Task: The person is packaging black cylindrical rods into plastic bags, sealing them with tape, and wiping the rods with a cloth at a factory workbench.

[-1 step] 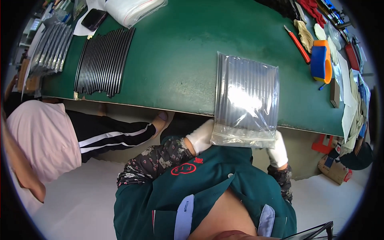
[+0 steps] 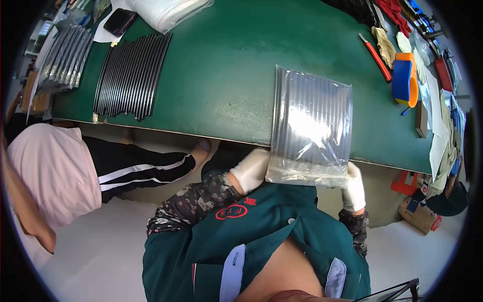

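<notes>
A clear zip bag point(image 2: 314, 168) holding a row of dark, slim rods point(image 2: 299, 95) lies flat on the green table point(image 2: 216, 95). Its zip end overhangs the near edge toward me, and strong glare covers its middle. My left hand point(image 2: 251, 171), in a white glove, is at the bag's lower left corner, its fingertips hidden by the plastic. At the lower right corner is my right hand point(image 2: 355, 189), also gloved in white, its fingers closed at the bag's edge and partly hidden.
Loose black rods point(image 2: 132, 75) lie side by side on the left, with filled bags point(image 2: 65, 60) beyond them. A phone point(image 2: 119, 22) and a plastic roll point(image 2: 168, 12) are behind. Right: a red cutter point(image 2: 376, 58) and a tape dispenser point(image 2: 402, 80). Another person point(image 2: 53, 171) is at my left.
My right hand has shifted very slightly to the right at the bag's corner. The bag and my left hand look nearly the same.
</notes>
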`<state>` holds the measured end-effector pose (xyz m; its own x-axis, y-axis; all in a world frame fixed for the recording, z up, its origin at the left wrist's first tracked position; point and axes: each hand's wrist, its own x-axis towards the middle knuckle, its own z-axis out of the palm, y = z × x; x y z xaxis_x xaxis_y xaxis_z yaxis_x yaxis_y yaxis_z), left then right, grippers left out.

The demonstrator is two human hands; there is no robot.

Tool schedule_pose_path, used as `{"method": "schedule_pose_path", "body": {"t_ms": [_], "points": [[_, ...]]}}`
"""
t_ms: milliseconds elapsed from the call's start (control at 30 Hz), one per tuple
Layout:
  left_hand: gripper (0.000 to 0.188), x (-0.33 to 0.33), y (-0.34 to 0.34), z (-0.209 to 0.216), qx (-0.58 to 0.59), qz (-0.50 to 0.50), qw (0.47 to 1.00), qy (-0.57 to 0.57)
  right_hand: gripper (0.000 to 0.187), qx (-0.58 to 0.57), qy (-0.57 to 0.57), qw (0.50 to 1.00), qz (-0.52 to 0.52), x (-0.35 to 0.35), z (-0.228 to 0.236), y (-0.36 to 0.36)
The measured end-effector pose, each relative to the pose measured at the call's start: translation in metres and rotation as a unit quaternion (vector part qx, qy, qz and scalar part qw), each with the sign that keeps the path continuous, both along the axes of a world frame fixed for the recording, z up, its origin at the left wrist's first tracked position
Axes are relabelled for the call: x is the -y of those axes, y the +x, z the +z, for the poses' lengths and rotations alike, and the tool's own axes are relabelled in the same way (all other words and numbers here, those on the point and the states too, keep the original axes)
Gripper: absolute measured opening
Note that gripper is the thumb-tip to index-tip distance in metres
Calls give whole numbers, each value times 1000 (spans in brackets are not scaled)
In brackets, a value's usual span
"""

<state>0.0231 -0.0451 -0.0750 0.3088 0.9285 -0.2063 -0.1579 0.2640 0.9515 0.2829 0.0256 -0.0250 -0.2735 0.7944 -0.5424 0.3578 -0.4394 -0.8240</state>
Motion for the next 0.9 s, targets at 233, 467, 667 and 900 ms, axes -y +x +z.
{"method": "schedule_pose_path", "body": {"t_ms": [233, 467, 667, 900], "points": [[42, 30, -20, 31, 426, 82, 888, -152, 50, -319, -93, 942, -54, 7, 24, -16], [40, -5, 17, 37, 215, 3, 962, -169, 48, -292, -97, 950, -51, 10, -5, -4], [45, 13, 9, 42, 180, -14, 969, -168, 15, -56, 180, 963, 190, 23, 1, 1], [52, -3, 8, 32, 253, -1, 964, -82, 55, -204, -133, 970, 18, 2, 0, -7]]}}
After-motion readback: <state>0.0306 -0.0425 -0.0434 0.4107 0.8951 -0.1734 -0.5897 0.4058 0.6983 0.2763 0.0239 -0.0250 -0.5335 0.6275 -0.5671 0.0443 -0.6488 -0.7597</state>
